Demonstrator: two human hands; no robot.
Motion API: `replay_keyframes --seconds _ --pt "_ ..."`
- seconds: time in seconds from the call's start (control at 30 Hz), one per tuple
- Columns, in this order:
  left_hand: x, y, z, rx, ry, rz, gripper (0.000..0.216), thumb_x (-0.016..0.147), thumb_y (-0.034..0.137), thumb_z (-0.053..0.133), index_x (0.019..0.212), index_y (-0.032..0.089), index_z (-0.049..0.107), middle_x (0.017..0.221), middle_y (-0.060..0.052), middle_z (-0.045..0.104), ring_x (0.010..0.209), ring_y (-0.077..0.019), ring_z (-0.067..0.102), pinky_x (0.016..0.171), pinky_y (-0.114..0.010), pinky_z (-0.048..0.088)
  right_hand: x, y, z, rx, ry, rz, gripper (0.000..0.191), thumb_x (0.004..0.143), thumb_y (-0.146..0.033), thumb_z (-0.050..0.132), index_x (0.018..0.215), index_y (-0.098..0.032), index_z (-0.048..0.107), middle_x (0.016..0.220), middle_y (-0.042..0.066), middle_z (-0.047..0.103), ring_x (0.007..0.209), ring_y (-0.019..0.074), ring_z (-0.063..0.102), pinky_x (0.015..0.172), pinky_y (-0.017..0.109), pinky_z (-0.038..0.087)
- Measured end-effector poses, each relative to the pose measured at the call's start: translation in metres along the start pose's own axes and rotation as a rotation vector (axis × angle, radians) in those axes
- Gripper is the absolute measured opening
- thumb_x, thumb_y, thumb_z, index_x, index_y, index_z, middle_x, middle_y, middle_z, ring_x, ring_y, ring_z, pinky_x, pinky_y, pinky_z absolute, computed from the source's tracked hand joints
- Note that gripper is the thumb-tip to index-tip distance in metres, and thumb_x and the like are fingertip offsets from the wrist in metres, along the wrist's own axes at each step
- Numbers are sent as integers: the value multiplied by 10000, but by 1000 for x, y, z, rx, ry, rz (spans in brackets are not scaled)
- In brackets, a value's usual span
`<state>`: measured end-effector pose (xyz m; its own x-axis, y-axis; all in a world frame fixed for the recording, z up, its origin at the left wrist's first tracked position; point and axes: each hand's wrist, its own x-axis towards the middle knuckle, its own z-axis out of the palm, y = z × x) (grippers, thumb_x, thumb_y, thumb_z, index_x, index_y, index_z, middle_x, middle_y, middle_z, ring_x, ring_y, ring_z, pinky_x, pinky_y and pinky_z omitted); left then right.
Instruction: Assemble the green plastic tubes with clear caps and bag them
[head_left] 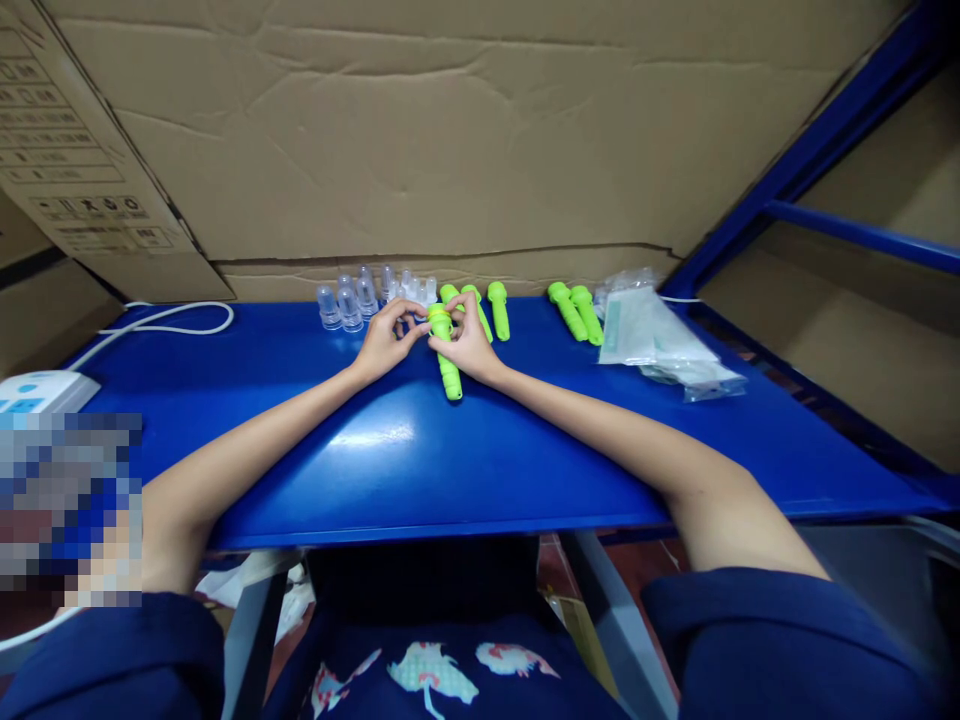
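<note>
In the head view, a lime-green flashlight (448, 372) is held over the blue table, head away from me and tail towards me. My right hand (474, 345) wraps its fingers and thumb around the upper body, just below the head. My left hand (386, 340) is closed in a pinch, with its fingertips against the left side of the flashlight's head. Whether a small part sits between those fingertips cannot be made out. Behind my hands lie more green flashlights (498, 312), partly covered by my right hand. Several clear plastic cups (349, 308) stand behind my left hand.
Two green flashlights (576, 312) lie to the right, beside clear plastic bags (652, 340). A white power strip (49, 390) with a cable (180, 325) is at the left. Cardboard (420, 150) walls the back of the blue table (360, 490); a blue metal frame (795, 150) rises at right.
</note>
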<state>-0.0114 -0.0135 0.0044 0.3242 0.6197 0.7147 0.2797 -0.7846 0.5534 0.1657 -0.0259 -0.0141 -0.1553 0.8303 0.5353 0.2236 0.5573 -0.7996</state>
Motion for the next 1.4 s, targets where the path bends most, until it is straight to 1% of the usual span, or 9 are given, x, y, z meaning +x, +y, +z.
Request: replay_keyframes --seconds 0.3,0.5,0.7,0.8,0.97,1.13,1.27,1.4 --pt "0 1 0 15 -10 20 207 904 342 685 999 160 664 985 -56 693 724 -100 603 623 -219 463 1 0 0 34 -15 -27 517 791 -311 736 1008 -293 267 925 -20 529 605 96 509 515 261 515" --pt "-1 2 1 45 -35 41 203 930 319 642 1050 155 650 1013 -65 684 745 -102 610 628 -212 474 0 0 -1 -9 0 -38 517 803 -330 729 1007 -289 256 929 -15 511 650 107 535 550 275 537" --pt "-2 3 0 74 -28 70 327 962 347 597 1236 170 610 1092 -91 649 766 -120 618 652 -239 504 -1 -3 0 -47 -12 -36 505 851 -393 689 1098 -285 261 1045 47 554 789 163 628 634 343 590" --pt "-2 4 -2 94 -32 86 294 976 363 577 1190 174 646 1111 -98 649 789 -128 622 670 -250 512 -1 -4 1 -51 -21 -49 504 858 -424 673 1109 -281 258 1050 59 556 840 186 640 681 376 598" --pt "-2 4 -1 89 -32 89 291 981 379 571 1167 172 655 1078 -92 658 787 -130 629 661 -247 511 -2 -3 1 -72 -22 -43 528 854 -451 672 1127 -280 253 1047 59 547 784 180 616 667 387 588" --pt "-3 4 -1 87 -33 86 269 980 366 572 1147 174 658 1076 -89 652 775 -122 626 658 -243 508 -1 -3 1 -96 -25 -26 542 863 -423 679 1178 -281 262 1085 66 559 801 176 613 685 385 598" --pt "-2 4 -1 83 -43 69 268 979 371 566 1144 182 661 1086 -90 649 781 -126 625 658 -245 505 -1 -3 1 -80 -17 -26 515 858 -417 686 1137 -281 275 1050 49 546 750 156 585 646 356 581" --pt "-2 5 -1 77 -51 54 299 981 402 557 1151 182 668 1089 -96 650 781 -135 622 656 -252 500 -3 -7 1 -62 -26 -15 523 853 -450 703 1118 -289 281 1028 45 538 750 162 579 618 344 565"
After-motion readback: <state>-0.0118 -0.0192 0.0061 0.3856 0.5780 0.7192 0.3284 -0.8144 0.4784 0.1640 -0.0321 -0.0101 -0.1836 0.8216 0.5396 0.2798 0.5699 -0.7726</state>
